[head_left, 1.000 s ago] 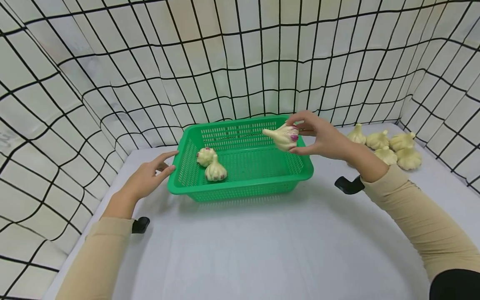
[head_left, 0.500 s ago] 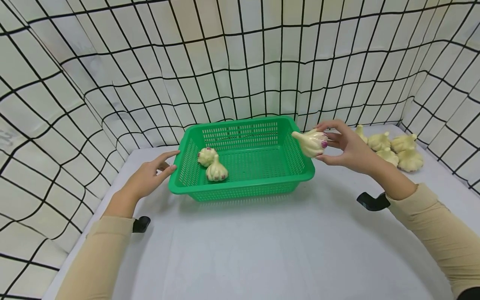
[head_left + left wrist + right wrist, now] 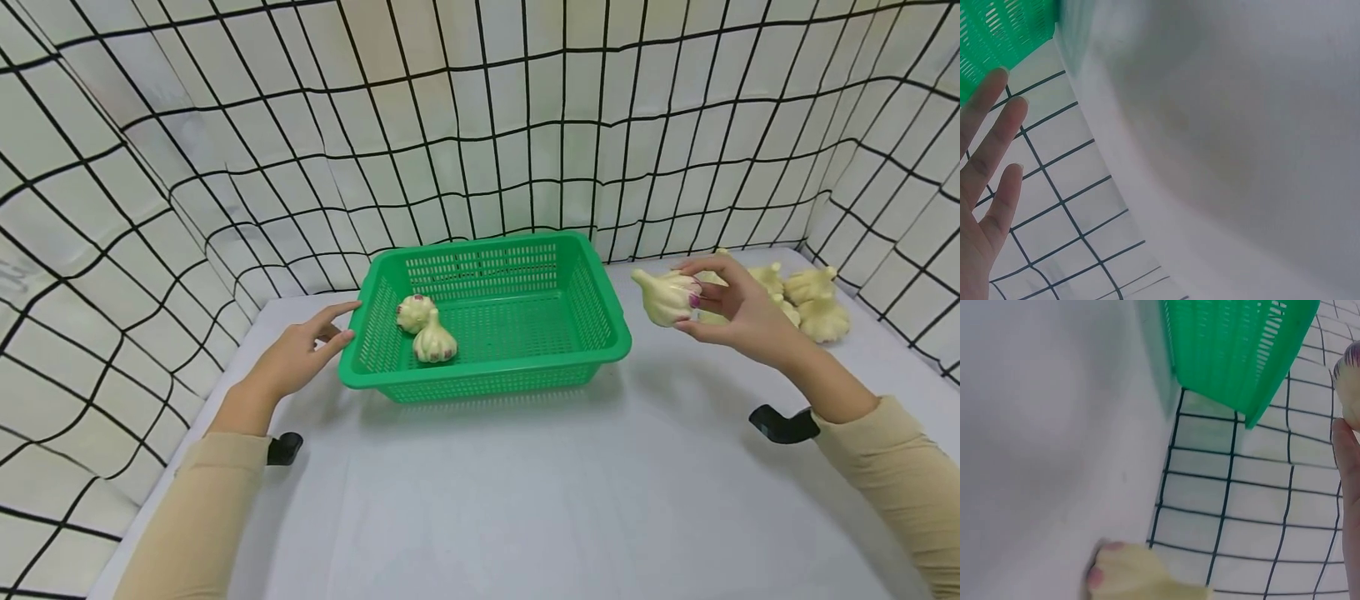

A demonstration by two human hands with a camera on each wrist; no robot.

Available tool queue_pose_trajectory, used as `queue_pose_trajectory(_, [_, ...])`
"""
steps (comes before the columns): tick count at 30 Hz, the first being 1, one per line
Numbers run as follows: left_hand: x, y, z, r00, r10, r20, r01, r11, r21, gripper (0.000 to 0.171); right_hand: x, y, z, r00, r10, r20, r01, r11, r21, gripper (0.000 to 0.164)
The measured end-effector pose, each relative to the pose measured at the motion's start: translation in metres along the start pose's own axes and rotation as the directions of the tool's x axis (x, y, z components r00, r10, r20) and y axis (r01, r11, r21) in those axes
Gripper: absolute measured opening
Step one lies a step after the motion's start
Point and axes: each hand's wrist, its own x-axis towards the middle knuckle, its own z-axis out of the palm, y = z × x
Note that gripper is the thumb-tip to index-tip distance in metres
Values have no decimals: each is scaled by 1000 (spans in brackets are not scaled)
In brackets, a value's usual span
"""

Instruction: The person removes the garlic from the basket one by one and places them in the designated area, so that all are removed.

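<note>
My right hand (image 3: 742, 317) pinches a garlic bulb (image 3: 666, 297) by its purple-tinged base, stem pointing left, above the table just right of the green basket (image 3: 480, 373). In the right wrist view one finger (image 3: 1349, 469) lies against this bulb at the right edge. My left hand (image 3: 296, 357) touches the basket's left rim with its fingertips; the left wrist view shows its fingers (image 3: 1004, 125) spread and fairly straight. Two garlic bulbs lie in the basket's left part, one (image 3: 415, 313) behind the other (image 3: 435, 340).
Several pale garlic bulbs (image 3: 821, 318) lie grouped at the table's back right, partly hidden behind my right hand. Black-lined white walls (image 3: 525, 125) stand close behind the basket and along both sides. The white table (image 3: 480, 492) stretches out in front of the basket.
My right hand has carried the garlic bulb rightward, from over the basket's right part to past its right rim. The left hand, the basket and the two bulbs in it stay put.
</note>
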Motion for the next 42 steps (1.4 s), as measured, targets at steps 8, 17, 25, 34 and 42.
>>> queue_pose_trajectory(8, [0, 0, 0, 1000, -2, -4, 2, 1000, 5, 57, -26, 7, -22, 991, 132, -22, -134, 977, -168, 66])
queue_pose_trajectory(17, [-1, -2, 1, 1000, -6, -6, 6, 1000, 10, 58, -51, 25, -39, 985, 169, 36, -149, 938, -314, 70])
queue_pose_trajectory(25, [-3, -2, -1, 1000, -5, -15, 5, 1000, 8, 56, -63, 35, -53, 979, 190, 67, -159, 932, -325, 61])
queue_pose_trajectory(34, [-2, 0, 0, 1000, 2, -13, -2, 1000, 7, 57, -85, 46, -74, 964, 245, 106, -183, 897, -403, 63])
queue_pose_trajectory(42, [-1, -2, 1, 1000, 7, -17, -7, 1000, 9, 56, -89, 49, -88, 944, 319, 85, -257, 870, -420, 62])
